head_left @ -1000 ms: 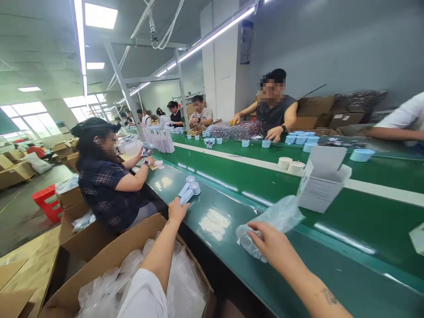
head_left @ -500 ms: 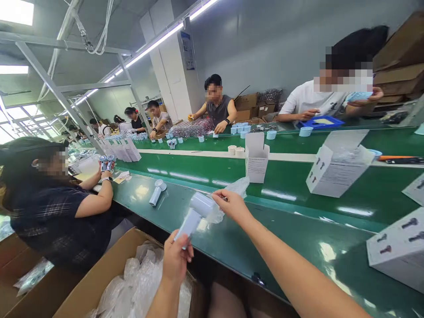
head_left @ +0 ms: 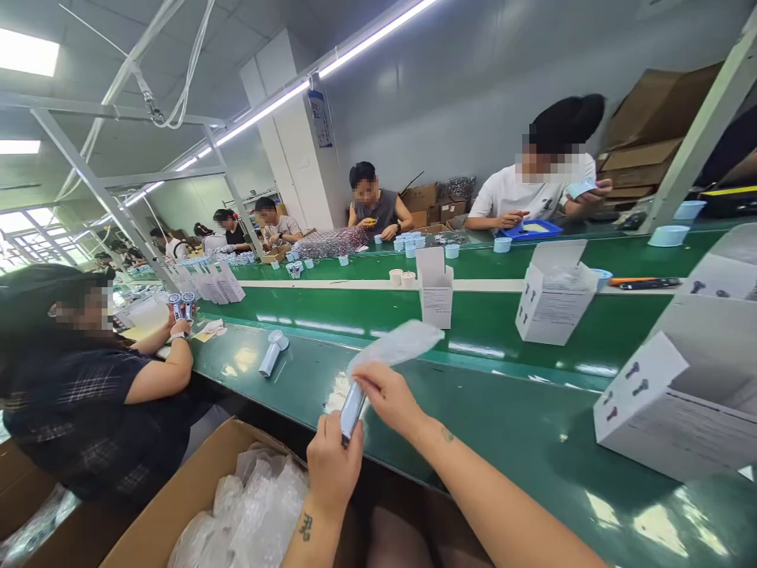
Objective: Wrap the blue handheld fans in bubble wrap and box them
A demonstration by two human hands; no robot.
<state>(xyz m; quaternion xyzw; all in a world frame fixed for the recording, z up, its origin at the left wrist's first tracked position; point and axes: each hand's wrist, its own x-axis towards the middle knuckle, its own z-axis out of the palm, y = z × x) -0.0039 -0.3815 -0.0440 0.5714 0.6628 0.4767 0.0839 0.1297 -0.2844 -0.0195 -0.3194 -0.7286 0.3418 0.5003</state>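
My left hand (head_left: 332,464) is closed round the handle of a small pale blue handheld fan (head_left: 352,410). The fan's head is inside a clear bubble-wrap bag (head_left: 395,345) that rises up and to the right. My right hand (head_left: 387,394) pinches the mouth of that bag, right beside the fan's handle. Both hands are above the near edge of the green conveyor belt (head_left: 473,410). A second pale blue fan (head_left: 272,353) lies on the belt further left.
An open cardboard box (head_left: 195,489) of bubble-wrap bags stands below my left arm. Open white product boxes (head_left: 674,394) (head_left: 553,304) (head_left: 434,296) stand on the belt. A seated person (head_left: 76,379) works at my left; other people sit across the belt.
The fan's head has gone into the bubble-wrap bag. Both hands came closer together and nearer to me. My view turned to the right, bringing a large white box in at the right.
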